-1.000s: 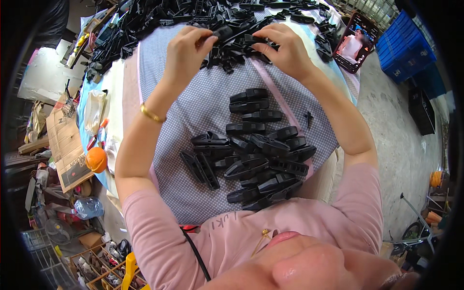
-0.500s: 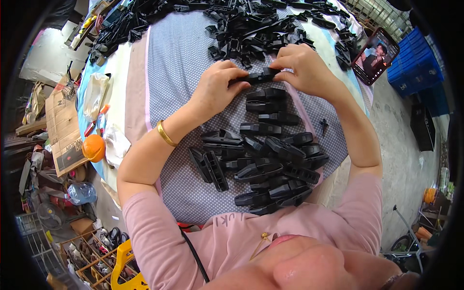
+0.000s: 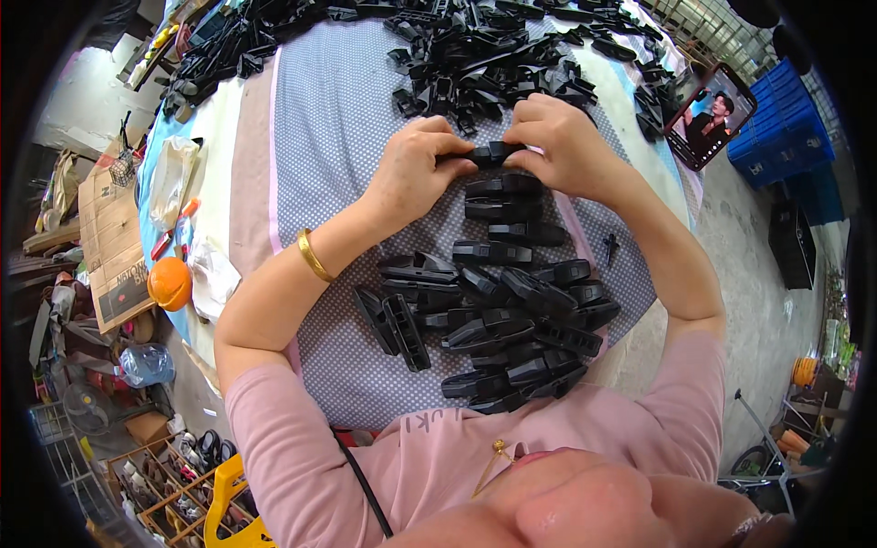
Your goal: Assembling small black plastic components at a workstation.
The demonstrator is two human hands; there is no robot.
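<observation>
Between my two hands is a small black plastic part (image 3: 491, 155), long and blocky, held just above the dotted cloth. The thumb and fingers of my left hand (image 3: 417, 169) pinch its left end. My right hand (image 3: 562, 151) grips the right end the same way, with the fingertips partly hiding it. Just below, similar black plastic pieces (image 3: 502, 208) lie in a short column. Nearer my body is a heap of these pieces (image 3: 489, 329), some lying on their sides. A large pile of loose black parts (image 3: 475, 59) spreads beyond my hands.
A lit phone (image 3: 713, 114) stands at the far right, by a blue crate (image 3: 781, 123). One tiny black piece (image 3: 610, 247) lies alone on the dotted cloth (image 3: 329, 100). An orange round object (image 3: 169, 283) and a white crumpled bag (image 3: 215, 279) sit at the left edge.
Both hands have come slightly nearer my body with the black part still between them. The right hand has shifted a little left. The picture on the phone differs.
</observation>
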